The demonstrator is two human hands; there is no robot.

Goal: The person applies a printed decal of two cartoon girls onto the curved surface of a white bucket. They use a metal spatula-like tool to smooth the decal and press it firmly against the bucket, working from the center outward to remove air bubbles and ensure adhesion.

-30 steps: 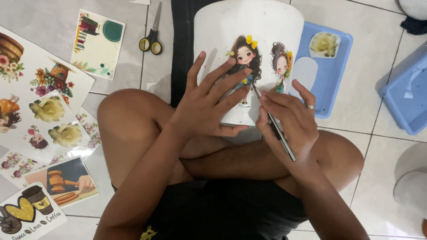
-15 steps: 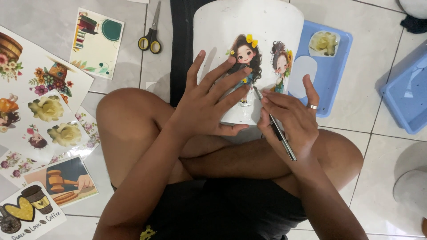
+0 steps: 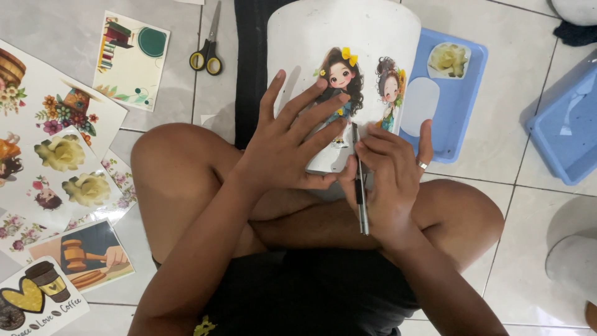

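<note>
Floor: pale tiled floor, printed picture sheets scattered.
Left hand: fingers spread flat on white decorated plastic bucket.
Right hand: fingers clamped on slim metal craft knife.

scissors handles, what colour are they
Yellow with black, on the scissors, seen in the head view.

Left arm: forearm runs from the lower left up and to the right, crossing over the raised left knee.
Left hand: palm down, fingers spread wide and extended, thumb pointing right along the lower edge of the palm.
Right arm: forearm enters from the lower right and rises toward the centre.
Right hand: fingers curled inward in a pinch grip, thumb raised upright on the right side; a ring sits on one finger.
Legs: crossed, knees bare.
</note>
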